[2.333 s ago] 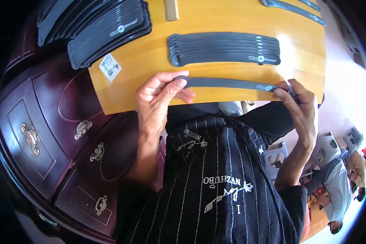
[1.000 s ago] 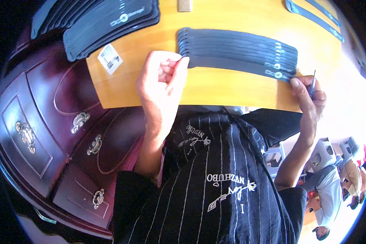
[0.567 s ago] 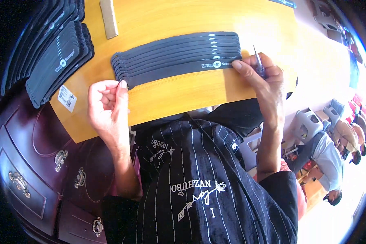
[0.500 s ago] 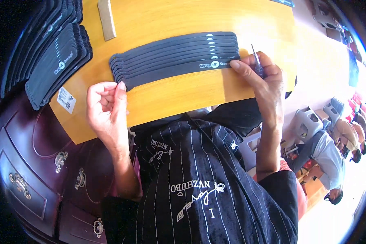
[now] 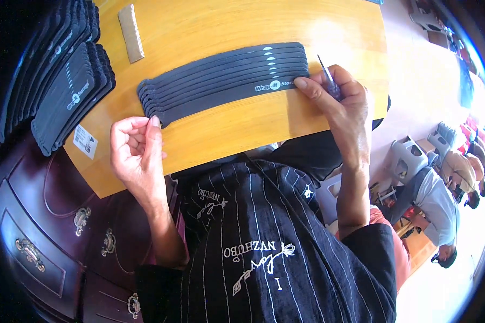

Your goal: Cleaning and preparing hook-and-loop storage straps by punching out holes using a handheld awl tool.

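A fanned stack of dark grey fabric straps (image 5: 215,89) lies across the table, its overlapping long edges showing and white printing near the right end. My left hand (image 5: 139,148) pinches the nearest strap's left corner between thumb and forefinger. At the opposite end my right hand (image 5: 345,105) has its thumb on the strap's right tip, fingers behind. That same hand holds a small tool (image 5: 330,81) with a thin metal point up and a dark purplish handle; its exact kind is unclear.
More grey straps are piled in fans (image 5: 64,97) at the table's left edge. A brown cardboard strip (image 5: 131,33) and a white label (image 5: 85,142) lie on the yellow wooden table (image 5: 226,137). Dark drawers (image 5: 37,237) stand lower left. Grey stools (image 5: 408,159) and seated people (image 5: 439,207) are at right.
The whole view has shifted slightly, with the table and straps appearing a little farther left. Both hands keep their holds on the strap's ends.
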Available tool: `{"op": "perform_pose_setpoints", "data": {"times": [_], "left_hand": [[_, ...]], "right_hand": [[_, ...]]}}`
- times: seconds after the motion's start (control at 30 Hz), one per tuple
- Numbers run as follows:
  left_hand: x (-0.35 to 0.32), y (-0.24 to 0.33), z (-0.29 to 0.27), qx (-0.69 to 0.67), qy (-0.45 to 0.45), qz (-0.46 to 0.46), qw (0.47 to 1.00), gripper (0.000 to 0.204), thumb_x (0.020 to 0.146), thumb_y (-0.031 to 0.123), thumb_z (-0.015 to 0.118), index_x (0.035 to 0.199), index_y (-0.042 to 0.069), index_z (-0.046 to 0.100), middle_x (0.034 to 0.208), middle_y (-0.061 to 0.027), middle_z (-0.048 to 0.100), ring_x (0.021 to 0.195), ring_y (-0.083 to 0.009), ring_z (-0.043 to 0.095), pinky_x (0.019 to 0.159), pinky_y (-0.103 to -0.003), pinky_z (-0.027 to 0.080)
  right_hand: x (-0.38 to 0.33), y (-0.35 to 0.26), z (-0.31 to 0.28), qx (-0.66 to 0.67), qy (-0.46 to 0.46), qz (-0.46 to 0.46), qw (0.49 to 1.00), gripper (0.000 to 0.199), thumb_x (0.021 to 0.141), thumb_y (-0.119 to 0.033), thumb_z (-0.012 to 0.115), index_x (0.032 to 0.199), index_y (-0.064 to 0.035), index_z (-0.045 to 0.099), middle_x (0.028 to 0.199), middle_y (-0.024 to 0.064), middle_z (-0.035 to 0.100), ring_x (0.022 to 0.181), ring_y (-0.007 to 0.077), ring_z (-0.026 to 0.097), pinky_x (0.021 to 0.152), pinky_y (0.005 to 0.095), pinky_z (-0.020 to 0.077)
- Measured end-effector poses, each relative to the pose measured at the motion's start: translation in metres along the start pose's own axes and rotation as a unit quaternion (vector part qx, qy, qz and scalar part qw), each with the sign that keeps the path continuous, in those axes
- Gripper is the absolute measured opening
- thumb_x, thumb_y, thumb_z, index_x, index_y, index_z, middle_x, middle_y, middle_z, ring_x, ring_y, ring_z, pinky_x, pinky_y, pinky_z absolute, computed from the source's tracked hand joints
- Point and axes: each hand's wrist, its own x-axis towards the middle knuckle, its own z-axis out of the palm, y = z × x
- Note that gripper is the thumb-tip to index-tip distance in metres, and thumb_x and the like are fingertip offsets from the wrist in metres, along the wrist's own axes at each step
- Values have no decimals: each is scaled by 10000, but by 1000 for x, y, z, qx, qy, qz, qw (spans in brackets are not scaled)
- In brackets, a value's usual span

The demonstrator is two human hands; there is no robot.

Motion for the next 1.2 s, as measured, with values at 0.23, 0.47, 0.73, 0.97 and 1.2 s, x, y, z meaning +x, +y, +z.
{"op": "perform_pose_setpoints", "data": {"times": [0.23,0.47,0.73,0.97,1.2], "left_hand": [[1,1,-1,4,-1,-1,1000,125,840,22,650,881,36,533,713,12,546,563,-10,472,444,-156,402],[1,-2,-4,4,-7,6,1000,125,841,23,651,880,37,533,705,14,538,555,-10,463,444,-157,395],[5,9,-11,20,-40,-54,998,126,856,55,645,879,40,521,629,24,511,477,-16,449,393,-164,346],[15,13,-21,-53,-129,-99,985,166,890,125,613,912,25,482,598,-47,546,426,-96,523,370,-198,386],[11,10,-20,-125,-137,-75,980,203,911,177,592,976,-4,525,688,-86,583,505,-130,585,446,-216,468]], "right_hand": [[2,-1,1,6,-7,4,1000,217,791,-234,745,752,-58,623,632,-53,540,600,19,441,565,191,361],[1,0,4,-12,-2,-5,1000,219,781,-218,755,774,-57,607,649,-55,538,623,18,453,569,190,368],[15,4,-2,0,-61,-17,998,197,777,-178,756,806,-75,590,646,-45,554,556,30,503,536,179,405],[22,0,-7,-41,-66,-29,997,218,792,-236,740,811,-76,593,617,-38,527,559,25,499,537,179,413],[10,0,-7,-20,-45,-86,995,239,815,-266,714,779,-70,582,630,-41,521,601,39,494,565,201,382]]}}
